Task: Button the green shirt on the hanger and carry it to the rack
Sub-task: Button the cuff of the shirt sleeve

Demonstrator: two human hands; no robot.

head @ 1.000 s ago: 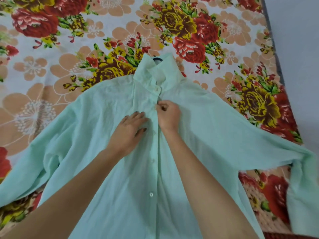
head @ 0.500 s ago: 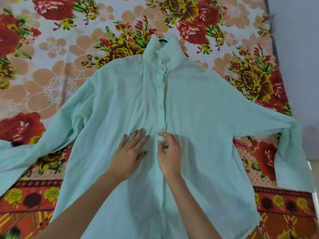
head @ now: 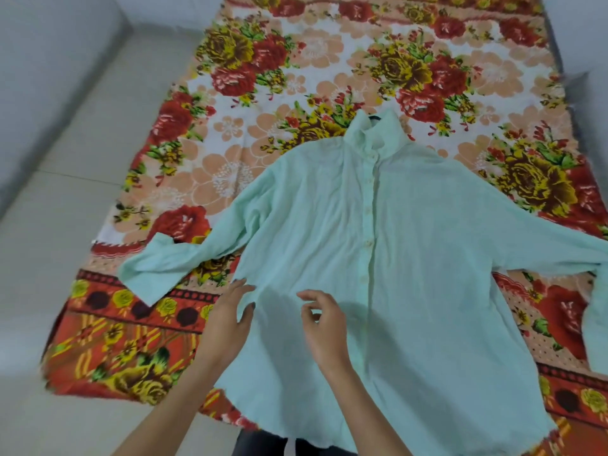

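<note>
The shirt (head: 411,258) lies spread flat on a flowered blanket (head: 296,77), in the centre of the frame. At lower centre, the left hand (head: 230,314) keeps straight fingers at the shirt's edge. The right hand (head: 324,324), loosely curled, holds nothing.

Single head-worn wide-angle view, close, steeply down over green shirt (head: 411,258) and blanket (head: 329,60).

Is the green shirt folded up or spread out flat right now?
Spread out. The green shirt lies front-up on the floral blanket, both sleeves out to the sides.
</note>
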